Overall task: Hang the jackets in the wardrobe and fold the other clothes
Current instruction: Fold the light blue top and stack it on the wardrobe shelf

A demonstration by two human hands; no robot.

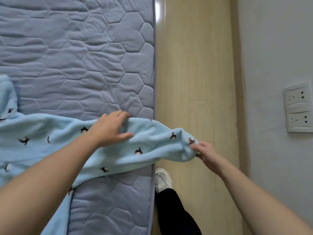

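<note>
A light blue fleece garment (55, 143) with small dark penguin figures lies spread across the quilted blue-grey mattress (88, 53). Its hood sits at the far left. One sleeve (160, 146) stretches to the right past the mattress edge and hangs over the floor. My left hand (111, 128) rests on the sleeve near the mattress edge, fingers curled over its upper fold. My right hand (205, 153) pinches the cuff end of the sleeve out over the floor.
Pale wood floor (194, 65) runs along the right of the mattress. A grey wall (274, 48) with two white sockets (298, 107) stands at the far right. My leg in dark trousers and a white shoe (162, 178) stands beside the bed edge.
</note>
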